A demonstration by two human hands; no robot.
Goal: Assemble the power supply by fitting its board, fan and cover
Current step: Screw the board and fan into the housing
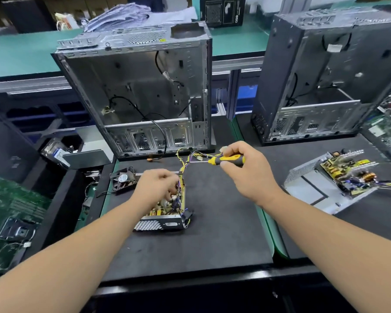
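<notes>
An open metal power supply case [158, 224] sits on the black mat with its circuit board [167, 205] inside and a bundle of yellow wires [185, 158] trailing away from it. My left hand [155, 188] reaches into the case from above, fingers curled down on the board's parts; what they pinch is hidden. My right hand [246, 168] grips a yellow and black screwdriver [226, 160], held level above the mat with its shaft pointing left toward the wires. A small black fan [123, 179] lies on the mat left of the case.
An open grey computer case [142, 86] stands behind the mat, another [321, 75] at the right. A second power supply board on its metal cover [339, 179] lies at the right. A green motherboard [11, 218] lies at the far left.
</notes>
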